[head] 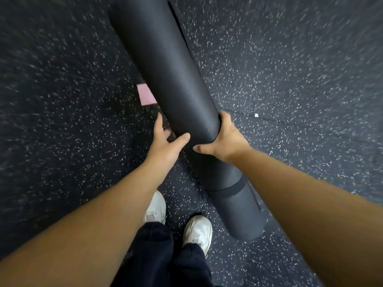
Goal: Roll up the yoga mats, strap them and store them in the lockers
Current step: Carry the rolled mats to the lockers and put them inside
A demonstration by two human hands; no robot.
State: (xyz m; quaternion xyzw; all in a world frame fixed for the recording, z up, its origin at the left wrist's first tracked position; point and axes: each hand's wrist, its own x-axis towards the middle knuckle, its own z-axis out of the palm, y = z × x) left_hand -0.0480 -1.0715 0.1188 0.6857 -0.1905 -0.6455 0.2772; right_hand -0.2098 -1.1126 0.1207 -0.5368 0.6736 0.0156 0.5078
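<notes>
Right hand point(224, 137) grips the rolled mat point(178, 79); left hand point(165, 139) cups it loosely, fingers spread. One strap point(230, 189) visible. Advise both hands gripping firmly when carrying.

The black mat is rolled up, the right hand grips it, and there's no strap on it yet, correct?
Not quite. The head view shows a dark strap already wrapped around the rolled black mat near the end closest to the person. The rest stands: the mat is rolled, and the right hand grips it, with the left hand on its other side.
</notes>
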